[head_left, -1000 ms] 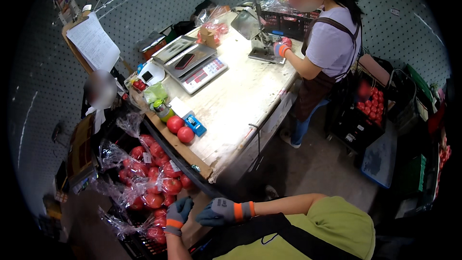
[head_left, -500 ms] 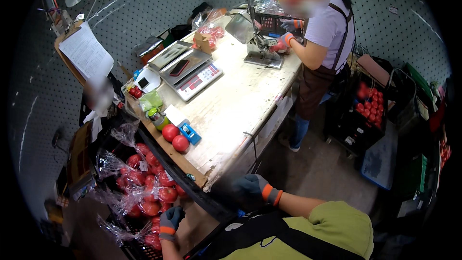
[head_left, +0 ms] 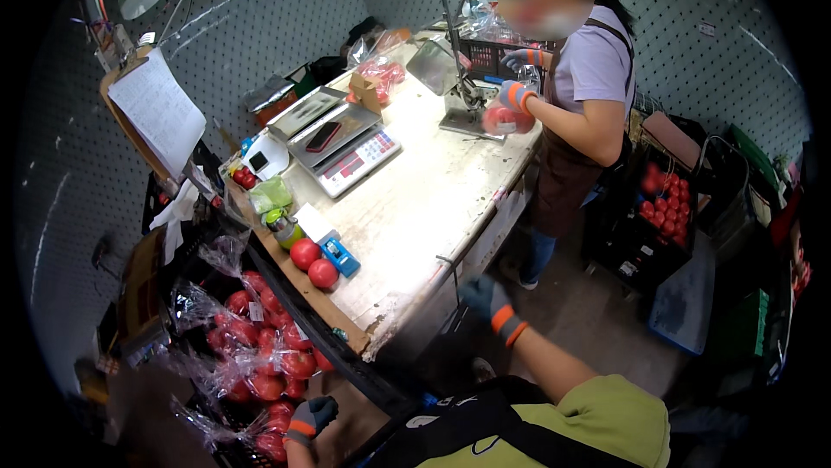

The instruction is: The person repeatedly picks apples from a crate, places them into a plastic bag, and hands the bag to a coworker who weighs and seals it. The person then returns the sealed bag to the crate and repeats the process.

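Note:
My left hand (head_left: pixel 322 413), in a grey glove with an orange cuff, hangs at the lower edge beside bagged tomatoes (head_left: pixel 264 360) heaped in a black crate. Its fingers look curled in, and nothing shows in them. Off the near corner of the worktable, my right hand (head_left: pixel 485 299) is raised over the floor in a matching glove. Motion smears its fingers, so their pose is unclear. Across the table, a co-worker's gloved hand (head_left: pixel 517 96) holds a clear bag of tomatoes (head_left: pixel 509 120) beside a metal stand with upright rods (head_left: pixel 461 91).
On the worktable (head_left: pixel 415 182) are a scale (head_left: pixel 346 152) carrying a phone (head_left: pixel 323 136), two tomatoes (head_left: pixel 323 273) and a blue device (head_left: pixel 339 255). A clipboard with paper (head_left: pixel 156 109) hangs at left. To the right stands a black crate of tomatoes (head_left: pixel 666 204).
My right hand has moved up and to the right, away from my body. My left hand has shifted slightly down. The co-worker has lifted the bag of tomatoes toward the table's edge.

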The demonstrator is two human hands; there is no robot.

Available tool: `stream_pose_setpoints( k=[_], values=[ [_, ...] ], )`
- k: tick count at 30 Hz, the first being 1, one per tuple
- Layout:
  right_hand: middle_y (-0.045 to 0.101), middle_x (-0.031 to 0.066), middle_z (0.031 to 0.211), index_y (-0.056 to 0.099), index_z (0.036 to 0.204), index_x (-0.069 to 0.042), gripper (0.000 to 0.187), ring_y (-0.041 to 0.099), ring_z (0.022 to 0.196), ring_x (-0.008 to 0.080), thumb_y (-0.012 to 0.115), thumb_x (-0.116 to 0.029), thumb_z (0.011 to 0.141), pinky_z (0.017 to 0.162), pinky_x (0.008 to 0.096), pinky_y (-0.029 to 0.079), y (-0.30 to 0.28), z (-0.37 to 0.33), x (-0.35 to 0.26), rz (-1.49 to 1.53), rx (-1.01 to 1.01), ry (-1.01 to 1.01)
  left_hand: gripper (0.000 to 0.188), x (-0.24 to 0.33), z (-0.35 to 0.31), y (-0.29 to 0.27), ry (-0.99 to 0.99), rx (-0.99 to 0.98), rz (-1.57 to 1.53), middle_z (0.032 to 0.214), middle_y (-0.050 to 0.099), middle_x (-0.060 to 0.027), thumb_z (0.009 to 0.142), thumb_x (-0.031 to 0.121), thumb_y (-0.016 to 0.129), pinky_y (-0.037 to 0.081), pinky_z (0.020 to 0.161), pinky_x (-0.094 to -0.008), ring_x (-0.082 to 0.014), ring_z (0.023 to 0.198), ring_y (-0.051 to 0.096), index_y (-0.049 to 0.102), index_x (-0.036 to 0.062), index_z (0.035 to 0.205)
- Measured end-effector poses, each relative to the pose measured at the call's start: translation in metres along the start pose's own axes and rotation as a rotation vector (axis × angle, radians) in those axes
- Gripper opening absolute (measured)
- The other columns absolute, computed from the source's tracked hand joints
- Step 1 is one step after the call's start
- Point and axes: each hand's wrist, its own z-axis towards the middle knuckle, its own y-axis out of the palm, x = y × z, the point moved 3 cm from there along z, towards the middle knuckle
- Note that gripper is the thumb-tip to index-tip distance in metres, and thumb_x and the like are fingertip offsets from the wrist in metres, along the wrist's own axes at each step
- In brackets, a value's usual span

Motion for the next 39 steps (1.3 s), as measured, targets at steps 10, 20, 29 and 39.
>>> stream_pose_setpoints(
  k=[10,20,29,39],
  values=[
    [0.034,0.0269,0.140,0.027,0.138,0.008,0.114,0.035,0.130,0.0341,0.078,-0.056,0.057,0.106,0.0346,0.031,-0.065,0.169,-0.064,-0.444,0.209,0.090,0.028,-0.004,-0.003,-0.013,-0.009,0.118,-0.038,0.074,0.063,-0.0014,0.086,0.029,0.060,0.046,0.058,-0.0244,-0.0095,0.064,0.057,0.066,0.0021,0.091],
    [0.044,0.0217,0.132,0.036,0.135,-0.001,0.114,0.042,0.123,0.0324,0.081,-0.059,0.048,0.103,0.0356,0.036,0.014,0.294,-0.044,-0.465,0.081,-0.311,0.022,-0.019,-0.009,-0.029,-0.068,0.274,-0.153,0.072,0.060,-0.0020,0.084,0.024,0.062,0.046,0.058,-0.0258,-0.0113,0.063,0.056,0.062,0.0029,0.084],
    [0.067,0.0184,0.097,0.064,0.104,0.005,0.071,0.063,0.092,0.0331,0.056,-0.061,0.078,0.085,0.0346,0.046,0.050,0.369,-0.074,-0.585,-0.068,-0.209,0.022,-0.034,-0.024,-0.033,-0.148,0.311,-0.191,0.071,0.059,-0.0024,0.086,0.025,0.059,0.048,0.061,-0.0268,-0.0118,0.065,0.057,0.063,0.0031,0.086],
    [0.068,0.0102,0.081,0.068,0.100,0.000,0.027,0.061,0.073,0.0150,0.052,-0.019,0.090,0.070,0.0298,0.048,0.014,0.448,-0.094,-0.254,-0.322,-0.668,0.034,0.006,-0.015,-0.035,-0.055,0.372,0.403,0.081,0.067,-0.0136,0.083,0.040,0.053,0.049,0.071,-0.0416,-0.0294,0.073,0.064,0.068,0.0090,0.086]
  ],
)
